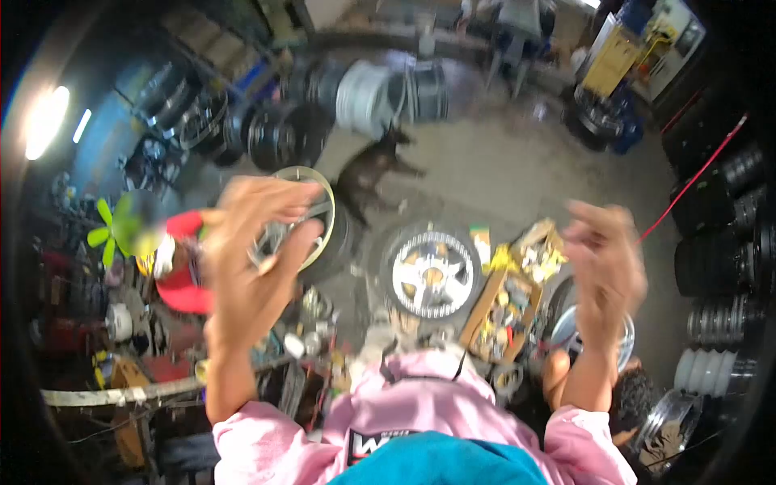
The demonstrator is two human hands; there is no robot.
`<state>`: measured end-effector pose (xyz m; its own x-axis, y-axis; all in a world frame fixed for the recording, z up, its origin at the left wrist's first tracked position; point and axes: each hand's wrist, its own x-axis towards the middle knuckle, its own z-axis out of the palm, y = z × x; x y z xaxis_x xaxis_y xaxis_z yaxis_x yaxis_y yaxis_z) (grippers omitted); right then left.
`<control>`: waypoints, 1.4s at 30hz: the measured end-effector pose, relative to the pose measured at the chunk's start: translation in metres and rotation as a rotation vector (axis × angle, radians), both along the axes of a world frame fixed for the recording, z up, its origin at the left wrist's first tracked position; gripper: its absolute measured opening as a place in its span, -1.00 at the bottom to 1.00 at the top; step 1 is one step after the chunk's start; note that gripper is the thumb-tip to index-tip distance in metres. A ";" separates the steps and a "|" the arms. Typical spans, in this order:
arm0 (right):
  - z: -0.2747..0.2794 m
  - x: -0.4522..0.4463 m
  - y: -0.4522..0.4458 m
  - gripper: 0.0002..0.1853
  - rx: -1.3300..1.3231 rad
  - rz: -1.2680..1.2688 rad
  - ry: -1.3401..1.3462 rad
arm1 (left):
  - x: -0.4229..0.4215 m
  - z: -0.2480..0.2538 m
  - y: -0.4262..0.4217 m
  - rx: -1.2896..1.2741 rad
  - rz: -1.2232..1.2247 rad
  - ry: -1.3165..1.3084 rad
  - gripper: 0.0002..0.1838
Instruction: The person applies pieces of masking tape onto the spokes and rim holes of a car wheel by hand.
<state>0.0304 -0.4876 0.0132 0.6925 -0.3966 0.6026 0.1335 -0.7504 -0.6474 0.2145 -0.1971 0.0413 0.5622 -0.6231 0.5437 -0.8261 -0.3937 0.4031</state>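
Your bare left hand (pixel 263 250): raised at nine o'clock, thumb and fingers parted wide, overlapping in your view a round, cream-edged metal wheel (pixel 325 212)
Your bare right hand (pixel 606 259): raised at three o'clock, nearest in view to a crumpled yellow wrapping (pixel 543 249); too blurred to tell how wide its grip is
Round, spoked silver metal wheel (pixel 433 276): on the grey floor (pixel 493 166), between your hands in view, just off centre toward four o'clock
Oblong brown cardboard box (pixel 480 311): just beside the silver wheel, at four o'clock, filled with small mixed items (pixel 505 311)
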 end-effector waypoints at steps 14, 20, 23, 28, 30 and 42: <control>-0.451 -0.225 0.152 -0.15 0.853 -0.104 1.627 | -0.069 -0.448 0.195 0.969 0.092 1.321 -0.30; -0.311 -0.182 0.177 -0.55 0.839 0.409 1.745 | -0.049 -0.352 0.226 0.790 -0.342 1.427 -0.65; -0.321 -0.151 0.178 -0.55 1.009 0.344 2.160 | -0.052 -0.391 0.249 0.917 -0.609 1.535 -0.62; -0.603 -0.079 0.151 -0.65 0.441 0.597 1.674 | -0.021 -0.552 0.220 1.155 -0.967 1.425 -0.49; -0.717 -0.038 0.159 -0.65 0.651 0.658 1.549 | 0.042 -0.573 0.140 1.037 -0.555 1.424 -0.69; -1.020 -0.064 0.259 -0.66 0.005 0.736 1.748 | 0.066 -0.682 -0.009 0.345 -0.771 0.870 -0.84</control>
